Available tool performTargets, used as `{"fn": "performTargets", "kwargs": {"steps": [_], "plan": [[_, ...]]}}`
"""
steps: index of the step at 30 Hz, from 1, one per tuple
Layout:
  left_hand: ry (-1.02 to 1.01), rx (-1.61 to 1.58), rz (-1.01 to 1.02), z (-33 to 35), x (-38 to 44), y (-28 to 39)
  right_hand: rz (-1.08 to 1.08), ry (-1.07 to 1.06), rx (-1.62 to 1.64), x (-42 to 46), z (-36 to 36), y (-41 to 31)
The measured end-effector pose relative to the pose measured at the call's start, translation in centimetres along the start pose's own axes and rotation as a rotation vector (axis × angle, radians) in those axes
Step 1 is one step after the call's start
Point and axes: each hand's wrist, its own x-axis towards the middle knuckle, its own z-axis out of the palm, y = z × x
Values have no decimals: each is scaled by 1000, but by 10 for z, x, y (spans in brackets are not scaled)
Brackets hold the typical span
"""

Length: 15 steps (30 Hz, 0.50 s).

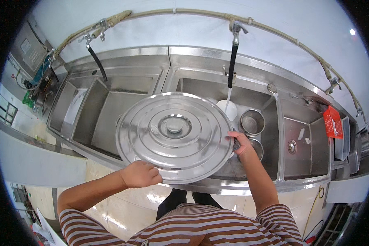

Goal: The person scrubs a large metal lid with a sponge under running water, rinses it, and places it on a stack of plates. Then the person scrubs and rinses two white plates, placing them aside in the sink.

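Note:
A large round stainless steel lid [141,129], its knob side up, is held over the divide between two sink basins. My left hand [143,174] grips its near left rim with curled fingers. At the lid's right edge is my right hand [240,144], thumb on top and a dark scouring pad [236,144] partly visible under the palm. Water runs from a black hose [232,66] onto a white round dish [229,110] in the basin behind the lid. Two metal pots stand there too, one [252,122] in full view, the other [255,149] partly behind my right forearm.
A second black hose [97,64] hangs over the left basin [126,101]. The right basin [298,135] has a drain and small white scraps. An orange-red plastic basket [333,122] and pale plastic tubs [345,138] stand at the far right. Pipes with taps [236,27] line the wall.

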Motion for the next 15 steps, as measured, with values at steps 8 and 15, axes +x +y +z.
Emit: {"fn": "performTargets", "kwargs": {"steps": [8, 15], "plan": [[158, -89, -820, 94, -31, -12, -70, 94, -169, 69, -39, 32], [875, -974, -1634, 164, -57, -80, -124, 162, -232, 93, -60, 4]]}}
